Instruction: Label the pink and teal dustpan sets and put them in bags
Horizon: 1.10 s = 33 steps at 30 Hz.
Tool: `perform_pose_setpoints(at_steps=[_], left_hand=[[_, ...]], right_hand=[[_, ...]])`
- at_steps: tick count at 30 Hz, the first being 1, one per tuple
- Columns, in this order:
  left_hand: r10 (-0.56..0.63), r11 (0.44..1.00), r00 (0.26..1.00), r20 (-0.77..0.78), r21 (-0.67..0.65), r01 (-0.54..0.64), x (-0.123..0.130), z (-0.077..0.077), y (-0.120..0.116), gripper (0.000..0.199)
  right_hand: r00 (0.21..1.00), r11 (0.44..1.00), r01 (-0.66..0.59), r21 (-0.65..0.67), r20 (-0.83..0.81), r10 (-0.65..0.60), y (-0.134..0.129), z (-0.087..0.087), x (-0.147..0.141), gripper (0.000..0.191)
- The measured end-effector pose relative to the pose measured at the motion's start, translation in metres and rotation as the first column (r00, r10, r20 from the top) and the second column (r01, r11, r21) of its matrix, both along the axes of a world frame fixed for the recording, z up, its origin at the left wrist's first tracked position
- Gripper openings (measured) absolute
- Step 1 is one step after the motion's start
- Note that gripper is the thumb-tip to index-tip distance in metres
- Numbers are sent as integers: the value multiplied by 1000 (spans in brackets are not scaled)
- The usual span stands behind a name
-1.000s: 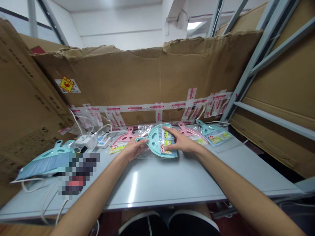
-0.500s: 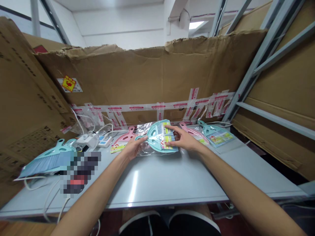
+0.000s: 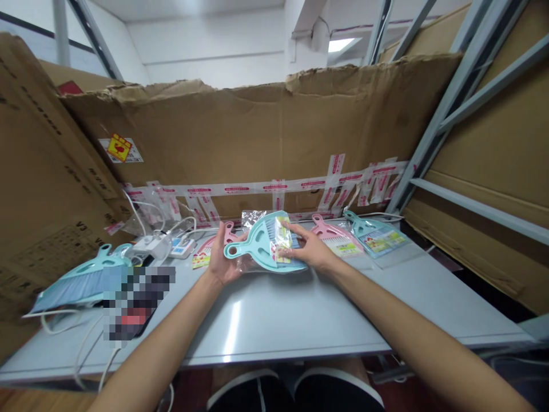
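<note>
A light-blue dustpan and brush set [image 3: 259, 243] with a bright printed label is held up just above the table. My right hand [image 3: 311, 246] is closed on its wide bristle end, with the thumb and fingers over the label. My left hand [image 3: 225, 266] is open behind the handle, its thumb pointing up and apart from it; the other fingers are partly hidden behind the handle and clear plastic. A clear plastic bag [image 3: 253, 217] shows behind the set. Behind my left hand lies a pink dustpan set [image 3: 205, 247], partly covered.
To the right lie a pink dustpan set [image 3: 337, 236] and a bagged blue one [image 3: 377, 236]. On the left are another blue set [image 3: 86, 274], a power strip [image 3: 182, 247] with white cables, and a blurred-out dark object [image 3: 143, 300]. A cardboard wall [image 3: 257, 137] stands behind the table.
My left thumb has lifted off the handle and the hand has opened behind it. The set has shifted slightly left and tilted, with its handle now in plain view. My right hand has moved left with it.
</note>
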<state>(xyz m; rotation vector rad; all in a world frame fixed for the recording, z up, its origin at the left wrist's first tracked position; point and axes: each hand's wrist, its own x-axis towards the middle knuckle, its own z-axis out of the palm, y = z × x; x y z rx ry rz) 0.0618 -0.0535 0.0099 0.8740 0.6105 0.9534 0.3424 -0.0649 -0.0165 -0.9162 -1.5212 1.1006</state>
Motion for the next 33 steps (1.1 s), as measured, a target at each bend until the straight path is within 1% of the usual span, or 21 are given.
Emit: perform_pose_setpoints(at_steps=[2,3,5,6,8,10,12,13,15,17,20,23,25,27,29,30,33], left_hand=[[22,1000,997,71,-23,-20,5,0,-3,99],[29,1000,993,112,-13,-28,8,1,-5,98],[34,999,987,160,18,-38,14,1,-8,97],[37,999,986,162,25,-41,17,1,-9,95],[48,999,990,131,11,-50,20,-1,-8,86],[56,998,995,84,-31,-54,21,-5,-5,71],[43,996,998,45,-74,-40,19,-9,0,62],[34,996,999,33,-87,-31,17,-10,2,61],[43,996,999,27,-85,-41,14,-11,6,62],[69,995,997,30,-73,-66,10,-11,8,61],[113,992,993,44,-68,-110,7,-9,9,57],[158,985,985,61,-81,-153,8,-7,8,57],[172,983,983,68,-79,-166,8,-7,8,59],[165,985,984,70,-63,-161,8,-8,9,62],[156,987,985,72,-54,-152,8,-10,9,61],[153,987,986,71,-59,-149,9,-12,9,60],[124,987,991,53,-108,-117,11,-14,8,61]], right_hand=[[991,998,31,-50,-130,-37,-2,-4,-11,103],[981,996,33,-79,-189,-47,-3,-6,-16,107],[965,994,33,-106,-256,-59,-4,-8,-23,117],[963,994,41,-100,-262,-66,-5,-8,-25,121],[974,996,63,-57,-215,-74,-6,-8,-25,124],[991,997,73,-11,-116,-74,-7,-7,-22,125],[998,999,50,-6,-23,-50,-6,-6,-16,129],[999,999,32,-18,7,-32,-5,-5,-13,134],[1000,998,-13,-55,16,14,-4,-4,-6,142],[997,992,-77,-98,-8,77,-2,-3,-1,147],[986,977,-162,-141,-59,155,-3,1,3,150],[983,976,-171,-136,-96,158,-6,5,0,147],[986,982,-149,-116,-95,138,-8,6,-2,137],[989,985,-136,-102,-66,130,-9,6,-4,123],[991,988,-134,-75,-6,134,-8,5,-3,111],[990,990,-131,-50,42,133,-7,4,-1,109],[967,993,-113,17,233,106,-4,4,6,113]])
